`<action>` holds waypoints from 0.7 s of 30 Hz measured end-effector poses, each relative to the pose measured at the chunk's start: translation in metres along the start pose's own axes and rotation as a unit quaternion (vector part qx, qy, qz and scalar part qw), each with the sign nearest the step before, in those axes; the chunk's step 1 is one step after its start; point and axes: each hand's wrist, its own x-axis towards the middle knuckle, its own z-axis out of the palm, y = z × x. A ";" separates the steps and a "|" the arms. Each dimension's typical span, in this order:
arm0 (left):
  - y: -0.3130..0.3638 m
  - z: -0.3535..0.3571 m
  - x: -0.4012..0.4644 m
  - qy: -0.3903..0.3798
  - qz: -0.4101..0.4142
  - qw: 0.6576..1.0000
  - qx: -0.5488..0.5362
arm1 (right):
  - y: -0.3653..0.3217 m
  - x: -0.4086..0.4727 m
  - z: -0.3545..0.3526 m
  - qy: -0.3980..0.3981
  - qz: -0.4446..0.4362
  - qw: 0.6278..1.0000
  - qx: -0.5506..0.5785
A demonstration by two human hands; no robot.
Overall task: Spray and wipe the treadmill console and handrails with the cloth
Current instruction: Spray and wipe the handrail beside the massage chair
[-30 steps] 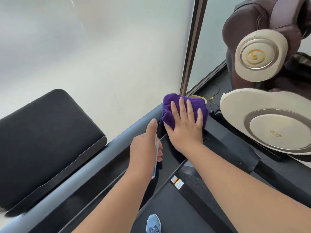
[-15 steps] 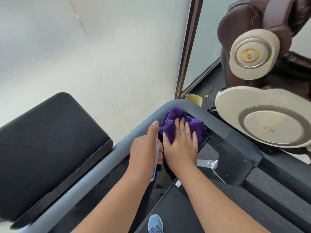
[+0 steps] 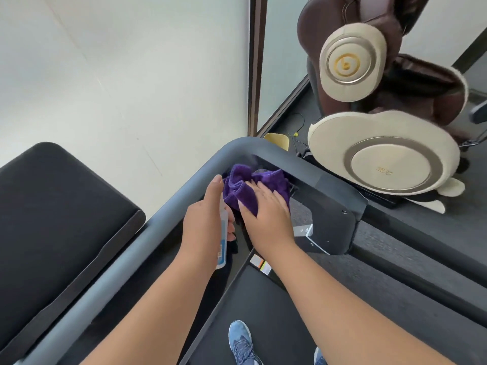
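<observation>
Purple cloth (image 3: 253, 188), bunched and plush, folded into soft ridges, pressed flat-palmed by right hand (image 3: 266, 219) against the inner face of the grey handrail (image 3: 184, 191) just under its rounded corner; fingers straight and spread over the pile, not curled round it. Cloth's long axis running roughly left to right beneath the corner bend. Left hand (image 3: 204, 222) wrapped round a slim clear spray bottle (image 3: 222, 241), thumb up along its top, bottle's long axis running from near the wrist up toward the cloth, nozzle end hidden behind thumb and cloth, label end showing below the palm. Handrail a smooth matte tube, slanting from lower left up to the corner, then turning right and down to a dark rounded bracket (image 3: 334, 222). Black console pad (image 3: 52, 219) well left of the rail, soft-edged and dull. Textured dark belt (image 3: 266, 312) below with a blue shoe (image 3: 241, 343) on it. Open wall above the corner; to the right, close by the rail, a cream and brown massage chair (image 3: 382, 164) with round glossy panels.
</observation>
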 end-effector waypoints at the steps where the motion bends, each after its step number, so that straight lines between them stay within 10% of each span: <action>1: 0.000 0.006 -0.002 -0.004 -0.002 1.000 -0.001 | 0.000 -0.008 -0.010 0.003 0.038 0.994 0.101; 6: 0.010 0.045 -0.004 -0.026 0.010 1.000 0.008 | 0.005 -0.056 -0.063 0.111 0.338 0.768 0.532; 10: 0.024 0.085 -0.007 -0.023 0.017 0.999 0.020 | 0.038 -0.092 -0.096 0.114 0.393 0.574 0.710; 21: 0.016 0.150 -0.036 0.025 0.009 0.998 0.064 | 0.109 -0.141 -0.116 0.087 0.457 0.524 0.713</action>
